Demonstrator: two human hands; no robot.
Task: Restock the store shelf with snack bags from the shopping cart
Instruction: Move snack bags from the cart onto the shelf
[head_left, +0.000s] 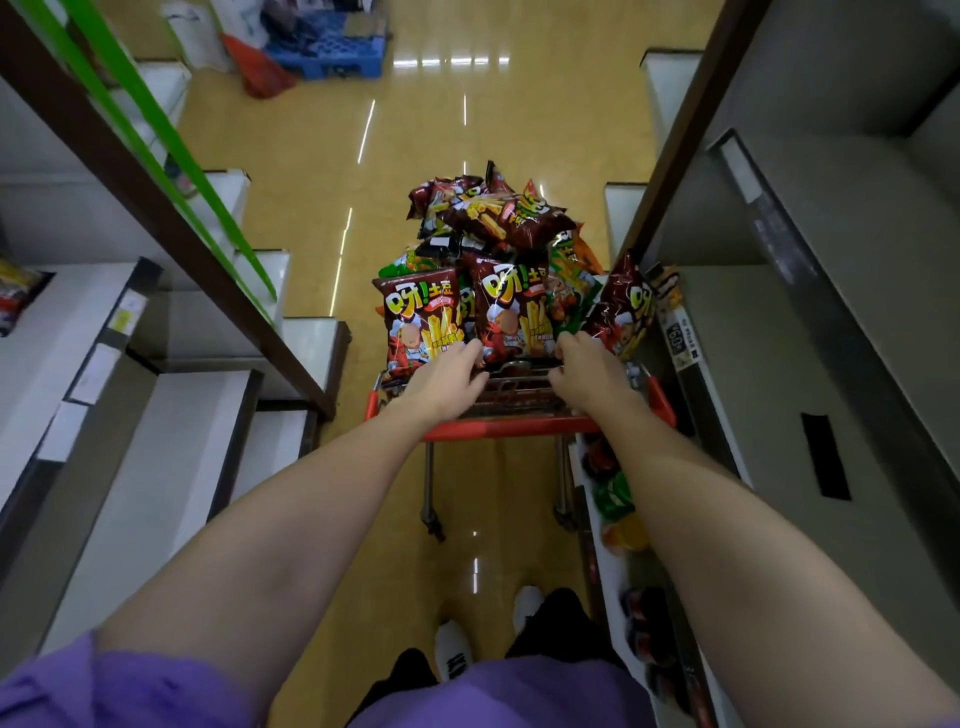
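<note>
A red-handled shopping cart (519, 427) stands in the aisle ahead of me, heaped with snack bags. Most are dark red fry-stick bags (511, 218); a few are green (571, 296). My left hand (447, 382) reaches over the handle, its fingers lying fairly straight on the bottom of the left dark red bag (418, 322). My right hand (589, 371) has its fingers curled at the lower edges of the middle dark red bag (511, 312) and the green bag; which one it grips is unclear. The grey store shelf (779, 364) stands on my right.
A lower board of the right shelf holds a few red, green and yellow bags (615, 501). White shelving (171, 467) lines the left side, with a green-edged upright. A blue pallet (332, 47) and bags lie at the far end of the yellow floor.
</note>
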